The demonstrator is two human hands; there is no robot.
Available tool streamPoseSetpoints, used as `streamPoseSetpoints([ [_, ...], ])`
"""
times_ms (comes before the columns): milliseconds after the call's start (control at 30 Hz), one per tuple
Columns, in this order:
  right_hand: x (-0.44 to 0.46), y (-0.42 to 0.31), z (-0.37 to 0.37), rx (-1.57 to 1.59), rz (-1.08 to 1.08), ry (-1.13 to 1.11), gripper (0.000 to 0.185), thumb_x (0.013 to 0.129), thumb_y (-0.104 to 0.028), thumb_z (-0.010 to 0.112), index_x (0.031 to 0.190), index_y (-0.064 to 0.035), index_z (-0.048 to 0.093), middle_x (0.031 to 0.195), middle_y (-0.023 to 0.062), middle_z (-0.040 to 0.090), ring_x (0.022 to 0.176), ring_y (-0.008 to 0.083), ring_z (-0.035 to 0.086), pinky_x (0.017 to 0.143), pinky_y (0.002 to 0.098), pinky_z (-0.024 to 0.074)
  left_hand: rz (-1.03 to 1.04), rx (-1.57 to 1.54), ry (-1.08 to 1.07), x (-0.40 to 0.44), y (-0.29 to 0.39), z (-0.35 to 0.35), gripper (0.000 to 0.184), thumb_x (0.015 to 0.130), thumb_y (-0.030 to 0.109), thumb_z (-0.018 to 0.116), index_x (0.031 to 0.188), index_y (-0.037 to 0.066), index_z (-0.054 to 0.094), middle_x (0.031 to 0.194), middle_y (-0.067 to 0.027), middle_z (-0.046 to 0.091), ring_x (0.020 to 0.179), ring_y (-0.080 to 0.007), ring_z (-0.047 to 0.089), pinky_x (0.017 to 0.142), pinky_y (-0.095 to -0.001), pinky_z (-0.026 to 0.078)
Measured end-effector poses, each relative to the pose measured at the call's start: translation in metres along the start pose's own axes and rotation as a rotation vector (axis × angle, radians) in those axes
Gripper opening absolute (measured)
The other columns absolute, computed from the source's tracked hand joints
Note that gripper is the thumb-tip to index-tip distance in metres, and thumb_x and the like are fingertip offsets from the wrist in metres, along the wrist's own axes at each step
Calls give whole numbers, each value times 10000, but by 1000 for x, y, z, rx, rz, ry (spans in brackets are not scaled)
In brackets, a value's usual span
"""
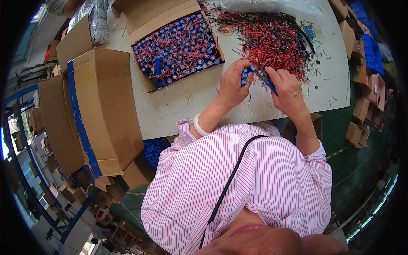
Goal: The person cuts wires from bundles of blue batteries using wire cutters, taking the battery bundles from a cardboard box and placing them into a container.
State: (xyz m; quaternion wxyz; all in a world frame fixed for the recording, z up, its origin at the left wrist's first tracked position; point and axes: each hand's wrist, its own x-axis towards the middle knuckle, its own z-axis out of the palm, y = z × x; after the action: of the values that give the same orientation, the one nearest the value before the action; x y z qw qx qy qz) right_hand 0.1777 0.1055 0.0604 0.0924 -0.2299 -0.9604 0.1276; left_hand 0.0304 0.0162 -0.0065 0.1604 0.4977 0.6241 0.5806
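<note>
My left hand (231, 83) is closed around several blue cylindrical batteries (245, 75), their round ends turned toward my other hand. In my right hand (290, 91) is a pair of wire cutters (271, 88) with blue handles, its metal jaws close to the batteries. Just beyond both hands lies a heap of cut red and black wires (276, 44). To the left, an open cardboard box (157, 21) holds many blue batteries (176, 49) with red and black leads; one battery (158, 66) lies across the top of them.
A tall cardboard carton (108, 110) with blue tape stands left of the white table (187, 106). Clear plastic bags (272, 6) lie at the table's far edge. Blue bins (372, 54) and cardboard boxes are stacked at the right. Blue pieces (155, 151) sit below the table's front edge.
</note>
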Motion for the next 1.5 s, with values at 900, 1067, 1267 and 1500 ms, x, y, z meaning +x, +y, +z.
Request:
streamPoseSetpoints([
  [900, 18, -2, 7, 707, 105, 109, 435, 727, 14, 599, 1152, -16, 512, 1006, 161, 601, 897, 276, 613, 778, 323, 472, -333, -434, -160, 1, -8, -1, 318, 765, 98, 676, 1045, 56, 531, 844, 24, 546, 703, -47, 509, 619, -190, 438],
  [1067, 35, -5, 17, 732, 16, 156, 443, 718, 10, 608, 1151, -20, 519, 981, 151, 607, 857, 251, 619, 755, 309, 480, -481, -434, -273, 2, 3, -2, 265, 698, 54, 664, 931, 49, 537, 774, -49, 577, 708, -125, 553, 655, -267, 454],
  [1267, 47, -14, 15, 732, -6, 12, 475, 705, 21, 618, 1165, -13, 505, 965, 144, 599, 854, 216, 605, 773, 286, 465, -290, -124, -307, -3, 0, 0, 295, 675, -46, 591, 959, 17, 540, 853, -108, 617, 808, -211, 609, 690, -297, 469],
  [1500, 41, -15, 14, 796, 34, 214, 401, 725, 56, 546, 1120, -1, 507, 956, 124, 609, 766, 164, 586, 688, 263, 471, -193, -88, -230, 2, 5, -1, 269, 671, 19, 614, 918, 39, 510, 778, -145, 589, 734, -320, 599, 632, -367, 461],
])
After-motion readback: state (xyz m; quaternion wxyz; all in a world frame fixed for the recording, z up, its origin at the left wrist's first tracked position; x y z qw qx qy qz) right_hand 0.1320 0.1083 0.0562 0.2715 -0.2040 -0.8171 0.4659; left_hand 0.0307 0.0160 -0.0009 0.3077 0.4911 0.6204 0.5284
